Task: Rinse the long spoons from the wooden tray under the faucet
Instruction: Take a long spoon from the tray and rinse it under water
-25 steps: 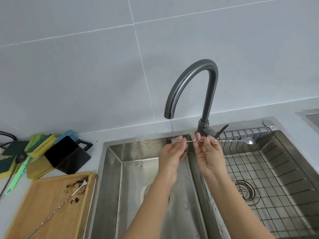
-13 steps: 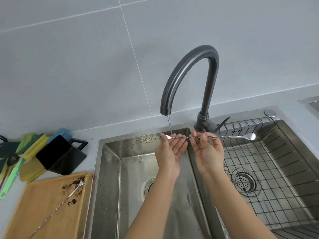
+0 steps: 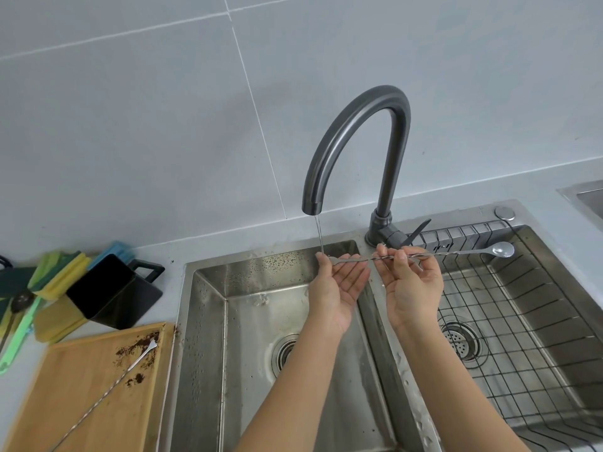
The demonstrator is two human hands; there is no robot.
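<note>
Sponges (image 3: 60, 272): stacked yellow, green and blue, far left of both grips, on the surface (image 3: 156, 249).
Black container (image 3: 111, 293): tipped on its side just beside the sponges, handle toward the sink.
Wooden tray (image 3: 81, 386): low and left of the grips, dark crumbs scattered in its upper right corner.
Second long spoon (image 3: 107, 394): lies slantwise on the tray, one end among the crumbs, well apart from either hand.
Left basin (image 3: 208, 321): wet, spotted with droplets; drain below the left wrist.
Left hand (image 3: 337, 283): palm up and open, fingers spread loosely; the spoon's flat end rests across the fingertips, not pinched.
Water (image 3: 319, 233): thin stream from the faucet (image 3: 355, 138), landing right at the left fingertips and the spoon's end.
Held long spoon (image 3: 456, 252): near level, twisted shaft spanning both hands, bowl out past the right grip over the right basin.
Right hand (image 3: 412, 285): thumb and fingers pinched closed on the shaft mid-length.
Wire rack (image 3: 522, 337): sits in the right basin, below and right of the right grip.
</note>
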